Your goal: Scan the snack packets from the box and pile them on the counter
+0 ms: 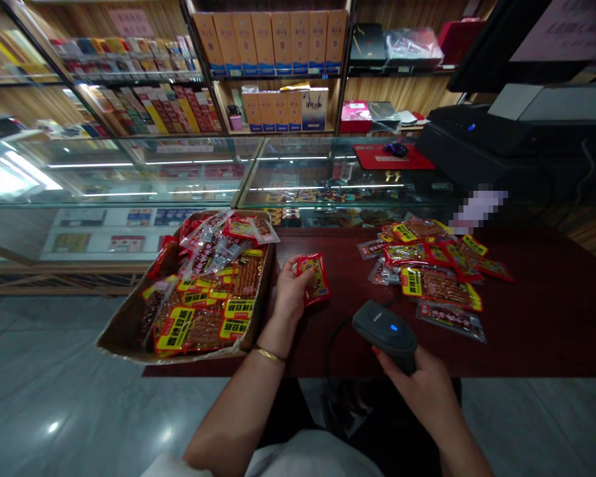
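Between the fingers of my left hand [292,286] is a small red snack packet [319,278], held just above the dark red counter [347,255]. My right hand [424,381] grips a black barcode scanner [380,329] with a blue light on top; its head points toward the packet. To the left of my left hand stands a cardboard box [124,324] filled with snack packets [206,318] in yellow, red and clear wrapping. Beyond the scanner, at the right, a loose pile of similar packets [430,281] lies on the counter.
A glass display case [179,172] runs behind the counter. On it are a red mouse pad [420,159] with a mouse [395,150], and black checkout equipment [481,152] at the right. Shelves with boxed goods [273,43] line the back. The scanner's cable [330,344] trails across the counter.
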